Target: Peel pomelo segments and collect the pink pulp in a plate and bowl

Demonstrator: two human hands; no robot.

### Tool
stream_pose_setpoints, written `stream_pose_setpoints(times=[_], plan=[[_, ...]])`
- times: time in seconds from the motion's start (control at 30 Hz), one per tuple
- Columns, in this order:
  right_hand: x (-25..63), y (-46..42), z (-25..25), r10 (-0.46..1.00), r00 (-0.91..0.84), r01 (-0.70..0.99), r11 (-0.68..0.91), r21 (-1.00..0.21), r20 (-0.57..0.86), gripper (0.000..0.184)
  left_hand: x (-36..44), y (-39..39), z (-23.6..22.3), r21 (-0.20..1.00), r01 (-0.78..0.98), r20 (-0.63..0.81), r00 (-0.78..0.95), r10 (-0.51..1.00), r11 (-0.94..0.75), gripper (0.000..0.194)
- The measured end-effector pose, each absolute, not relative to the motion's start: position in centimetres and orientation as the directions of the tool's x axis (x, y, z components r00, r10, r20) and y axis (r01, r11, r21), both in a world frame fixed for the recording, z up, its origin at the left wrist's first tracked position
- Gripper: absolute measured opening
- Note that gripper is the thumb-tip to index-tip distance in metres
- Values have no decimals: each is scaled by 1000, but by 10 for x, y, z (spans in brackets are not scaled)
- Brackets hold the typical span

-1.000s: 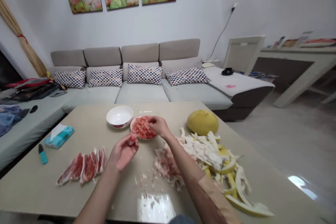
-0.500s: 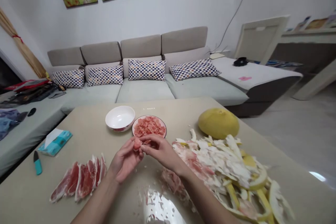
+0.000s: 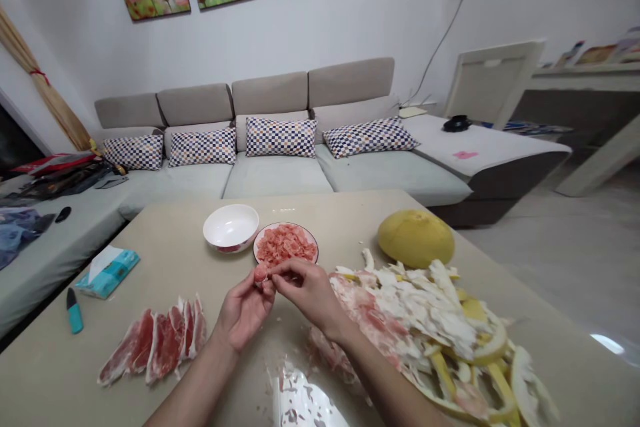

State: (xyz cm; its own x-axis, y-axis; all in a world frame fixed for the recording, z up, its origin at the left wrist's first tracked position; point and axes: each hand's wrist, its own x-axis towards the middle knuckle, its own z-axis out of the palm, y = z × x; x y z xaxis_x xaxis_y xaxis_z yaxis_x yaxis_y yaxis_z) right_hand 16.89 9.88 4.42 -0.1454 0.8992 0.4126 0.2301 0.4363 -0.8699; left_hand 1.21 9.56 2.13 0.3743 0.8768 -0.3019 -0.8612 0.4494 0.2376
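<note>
My left hand [image 3: 247, 310] is closed on a small pink piece of pomelo flesh [image 3: 261, 272], held up between its fingertips. Against the right side of that piece, my right hand [image 3: 307, 290] pinches with thumb and forefinger; whatever its fingertips grip is too small to make out. Just beyond both hands, a dark-rimmed plate [image 3: 315, 243] bears a heap of loose pink pomelo flesh [image 3: 285, 242]. Unpeeled pomelo segments [image 3: 163, 340] lie in a row to the left. Under and beside my right forearm spreads a pile of white pith, membranes and yellow peel [image 3: 425, 313].
A white bowl [image 3: 231, 227] stands left of the plate. The whole pomelo [image 3: 416, 238] rests at the back right. A tissue pack [image 3: 107, 272] and a teal-handled knife [image 3: 74, 312] lie on the left of the table. Beyond it stands a sofa [image 3: 280, 175].
My right hand has come back from the plate to my left hand and now pinches at the pomelo piece. The view has shifted slightly; the hands stay together since half a second ago.
</note>
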Motion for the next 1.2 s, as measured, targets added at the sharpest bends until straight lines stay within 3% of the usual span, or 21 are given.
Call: stream_pose_setpoints(times=[0.1,0.3,0.53,0.8,1.03,1.2], plan=[[173,112,42,940,-104,182,338,-923,324,10,12,95,24,207,-867,-260,397,880,452,26],[184,156,19,906,18,244,406,-881,423,18,10,96,17,286,-851,-236,383,893,440,28],[184,131,15,869,-263,173,470,-866,419,24,11,98,10,334,-822,-204,415,887,462,21],[175,116,22,753,-297,450,653,-610,587,19,17,100,9,387,-809,-216,387,897,442,14],[179,118,28,812,-303,411,584,-700,499,14,15,99,12,384,-809,-210,394,895,446,11],[175,116,28,824,-310,451,567,-690,474,13,17,99,10,404,-813,-202,368,908,419,15]])
